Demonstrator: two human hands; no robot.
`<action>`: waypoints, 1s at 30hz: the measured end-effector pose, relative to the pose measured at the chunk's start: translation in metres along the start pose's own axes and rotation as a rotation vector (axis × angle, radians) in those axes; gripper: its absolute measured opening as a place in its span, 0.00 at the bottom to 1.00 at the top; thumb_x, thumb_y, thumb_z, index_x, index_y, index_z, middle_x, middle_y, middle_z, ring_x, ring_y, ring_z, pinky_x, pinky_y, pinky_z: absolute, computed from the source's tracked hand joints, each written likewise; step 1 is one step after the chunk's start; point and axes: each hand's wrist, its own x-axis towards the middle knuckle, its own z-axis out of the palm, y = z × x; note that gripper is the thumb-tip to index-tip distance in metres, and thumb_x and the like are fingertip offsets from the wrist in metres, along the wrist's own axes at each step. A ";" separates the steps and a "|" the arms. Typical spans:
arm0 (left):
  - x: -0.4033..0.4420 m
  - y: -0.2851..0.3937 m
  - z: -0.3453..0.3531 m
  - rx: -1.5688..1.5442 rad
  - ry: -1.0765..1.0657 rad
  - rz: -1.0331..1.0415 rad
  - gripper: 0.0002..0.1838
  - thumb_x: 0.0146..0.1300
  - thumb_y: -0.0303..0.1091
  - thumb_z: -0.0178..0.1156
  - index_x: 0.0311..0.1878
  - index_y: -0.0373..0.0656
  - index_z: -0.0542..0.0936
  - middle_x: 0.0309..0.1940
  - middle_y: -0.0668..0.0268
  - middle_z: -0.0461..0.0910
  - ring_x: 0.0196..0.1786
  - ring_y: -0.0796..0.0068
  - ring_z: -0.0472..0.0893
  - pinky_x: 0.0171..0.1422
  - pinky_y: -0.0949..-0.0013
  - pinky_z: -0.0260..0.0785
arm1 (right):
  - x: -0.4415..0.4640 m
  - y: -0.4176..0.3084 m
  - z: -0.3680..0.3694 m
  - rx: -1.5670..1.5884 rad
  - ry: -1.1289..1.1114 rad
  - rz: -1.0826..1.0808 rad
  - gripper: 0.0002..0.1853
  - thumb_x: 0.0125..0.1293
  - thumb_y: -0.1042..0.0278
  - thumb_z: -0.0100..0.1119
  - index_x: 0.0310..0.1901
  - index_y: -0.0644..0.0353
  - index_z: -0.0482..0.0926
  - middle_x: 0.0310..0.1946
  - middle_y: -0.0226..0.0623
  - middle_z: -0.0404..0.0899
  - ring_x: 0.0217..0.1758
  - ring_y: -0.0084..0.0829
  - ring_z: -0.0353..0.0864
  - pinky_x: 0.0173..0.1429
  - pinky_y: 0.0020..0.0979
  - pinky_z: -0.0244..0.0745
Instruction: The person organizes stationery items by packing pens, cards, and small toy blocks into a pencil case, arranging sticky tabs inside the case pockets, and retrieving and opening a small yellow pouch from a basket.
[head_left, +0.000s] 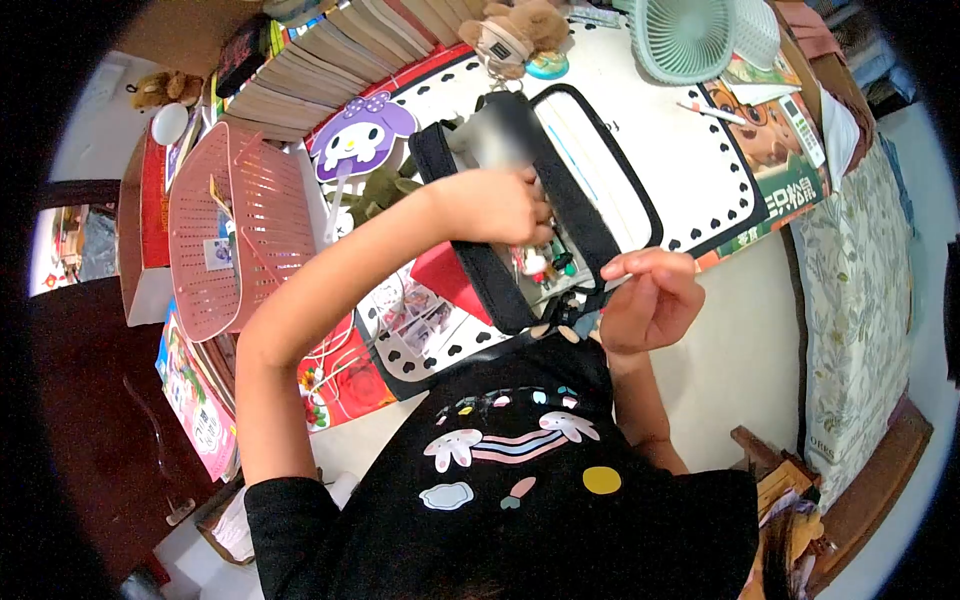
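Observation:
A black zip case (590, 215) lies unfolded on the white desk mat with black hearts (690, 160). Over its middle, my left hand (495, 205) reaches in with curled fingers; whatever they grip is hidden. Small colourful items (550, 265), including white, red and green bits, show inside below that hand. At the case's lower right corner, my right hand (655, 300) pinches the black edge between thumb and forefinger. A clear-windowed flap (595, 165) with a black border is folded out to the right. Part of the case's upper inside is blurred.
A pink basket (205, 290) and a row of books (330, 70) stand left and behind. Around the case are a purple character cutout (365, 140), a plush keychain (515, 40), a green basket (685, 35), photo cards (425, 325) and a white cable (325, 350).

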 end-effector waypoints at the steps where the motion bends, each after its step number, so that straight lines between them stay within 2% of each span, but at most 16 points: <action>1: 0.000 0.002 0.002 -0.017 -0.092 -0.048 0.07 0.47 0.34 0.53 0.31 0.46 0.74 0.23 0.68 0.75 0.33 0.69 0.78 0.39 0.66 0.67 | 0.000 -0.001 0.000 -0.005 -0.034 0.010 0.05 0.62 0.78 0.39 0.40 0.65 0.62 0.30 0.44 0.67 0.22 0.28 0.69 0.25 0.25 0.72; 2: 0.000 0.004 0.005 -0.036 -0.182 -0.097 0.07 0.47 0.33 0.53 0.32 0.46 0.75 0.21 0.67 0.76 0.32 0.68 0.79 0.38 0.65 0.68 | -0.001 -0.002 0.000 -0.011 -0.068 0.021 0.05 0.62 0.78 0.39 0.40 0.65 0.62 0.30 0.44 0.67 0.22 0.27 0.69 0.25 0.25 0.72; 4: -0.003 0.001 0.013 -0.013 -0.058 -0.066 0.08 0.47 0.33 0.53 0.32 0.45 0.75 0.20 0.67 0.76 0.31 0.67 0.79 0.36 0.64 0.69 | -0.003 -0.003 0.001 0.007 -0.080 0.047 0.05 0.62 0.79 0.40 0.39 0.65 0.62 0.29 0.43 0.67 0.22 0.27 0.70 0.26 0.25 0.72; 6: -0.004 0.003 0.011 -0.028 -0.069 -0.129 0.05 0.45 0.33 0.53 0.25 0.45 0.76 0.18 0.65 0.75 0.25 0.65 0.78 0.31 0.62 0.70 | -0.006 -0.003 0.003 -0.011 -0.121 0.023 0.05 0.61 0.79 0.40 0.39 0.65 0.63 0.29 0.44 0.68 0.23 0.28 0.70 0.26 0.25 0.72; 7: 0.001 0.008 -0.006 -0.039 -0.274 -0.231 0.05 0.48 0.33 0.52 0.28 0.47 0.76 0.26 0.67 0.76 0.34 0.69 0.78 0.37 0.64 0.69 | -0.006 -0.004 0.002 -0.003 -0.154 0.020 0.06 0.61 0.81 0.40 0.40 0.65 0.63 0.29 0.44 0.68 0.23 0.28 0.70 0.27 0.24 0.71; 8: -0.001 0.010 -0.001 -0.036 -0.275 -0.249 0.05 0.48 0.33 0.52 0.28 0.47 0.76 0.26 0.67 0.76 0.34 0.69 0.78 0.37 0.64 0.69 | -0.007 -0.006 0.003 0.012 -0.164 0.016 0.06 0.61 0.81 0.40 0.40 0.65 0.63 0.29 0.44 0.68 0.23 0.28 0.70 0.27 0.24 0.71; 10: -0.006 0.014 0.003 -0.027 -0.068 -0.288 0.09 0.50 0.34 0.51 0.36 0.51 0.76 0.33 0.72 0.76 0.42 0.73 0.75 0.44 0.65 0.66 | -0.007 -0.008 0.005 0.007 -0.214 0.005 0.07 0.60 0.83 0.40 0.40 0.65 0.64 0.29 0.44 0.68 0.23 0.28 0.70 0.27 0.24 0.71; 11: -0.009 0.017 0.004 -0.001 -0.168 -0.344 0.14 0.51 0.36 0.51 0.43 0.55 0.74 0.36 0.75 0.74 0.46 0.74 0.73 0.48 0.64 0.63 | -0.007 -0.009 0.006 0.016 -0.224 -0.010 0.08 0.59 0.83 0.40 0.40 0.66 0.65 0.29 0.44 0.69 0.24 0.28 0.70 0.28 0.24 0.71; 12: -0.011 0.020 0.002 0.064 -0.149 -0.353 0.16 0.50 0.37 0.52 0.45 0.56 0.75 0.35 0.73 0.75 0.45 0.71 0.73 0.45 0.64 0.65 | -0.007 -0.010 0.006 0.013 -0.241 -0.010 0.07 0.59 0.82 0.41 0.39 0.65 0.66 0.28 0.43 0.69 0.25 0.28 0.70 0.29 0.24 0.71; 14: -0.015 0.027 -0.018 0.046 -0.021 -0.357 0.14 0.49 0.37 0.52 0.41 0.52 0.75 0.32 0.71 0.74 0.42 0.69 0.74 0.42 0.66 0.66 | -0.008 -0.012 0.008 0.039 -0.226 0.079 0.07 0.56 0.80 0.47 0.36 0.61 0.70 0.26 0.39 0.74 0.25 0.30 0.75 0.30 0.27 0.70; 18: -0.038 0.070 -0.045 -0.004 0.371 -0.418 0.08 0.46 0.36 0.52 0.30 0.45 0.72 0.23 0.70 0.69 0.31 0.72 0.74 0.36 0.69 0.65 | 0.011 -0.009 0.016 -0.050 -0.431 -0.052 0.06 0.55 0.79 0.48 0.35 0.64 0.70 0.25 0.42 0.75 0.25 0.31 0.74 0.29 0.27 0.70; 22: -0.092 0.116 -0.044 0.057 0.699 -0.689 0.08 0.46 0.34 0.55 0.32 0.44 0.74 0.22 0.71 0.68 0.28 0.72 0.72 0.37 0.71 0.65 | 0.059 -0.006 0.036 0.044 -0.630 -0.020 0.06 0.51 0.83 0.46 0.32 0.67 0.70 0.22 0.43 0.74 0.23 0.32 0.72 0.28 0.27 0.69; 24: -0.118 0.139 -0.040 0.138 0.959 -0.886 0.05 0.46 0.32 0.59 0.26 0.44 0.73 0.20 0.69 0.69 0.26 0.72 0.72 0.34 0.70 0.64 | 0.081 -0.003 0.061 0.028 -0.759 -0.068 0.07 0.48 0.82 0.48 0.32 0.65 0.71 0.20 0.41 0.73 0.22 0.32 0.72 0.26 0.26 0.67; 28: -0.166 0.182 -0.046 0.260 1.153 -1.209 0.07 0.42 0.27 0.62 0.27 0.42 0.75 0.22 0.67 0.73 0.28 0.69 0.75 0.31 0.69 0.65 | 0.116 -0.007 0.172 0.143 -1.088 -0.531 0.12 0.42 0.83 0.53 0.33 0.61 0.74 0.22 0.38 0.74 0.22 0.33 0.74 0.25 0.28 0.68; 29: -0.175 0.189 -0.043 0.320 1.206 -1.330 0.08 0.41 0.26 0.63 0.26 0.42 0.74 0.23 0.67 0.74 0.27 0.68 0.75 0.31 0.69 0.65 | 0.119 -0.002 0.207 0.123 -1.154 -0.565 0.13 0.43 0.81 0.56 0.34 0.61 0.74 0.23 0.37 0.75 0.26 0.35 0.76 0.30 0.28 0.71; 30: -0.182 0.196 -0.039 0.312 1.217 -1.339 0.08 0.41 0.26 0.63 0.26 0.42 0.74 0.23 0.67 0.74 0.27 0.68 0.75 0.31 0.69 0.65 | 0.115 -0.006 0.252 0.179 -1.194 -0.474 0.13 0.45 0.78 0.58 0.36 0.62 0.73 0.27 0.37 0.75 0.31 0.34 0.77 0.36 0.27 0.72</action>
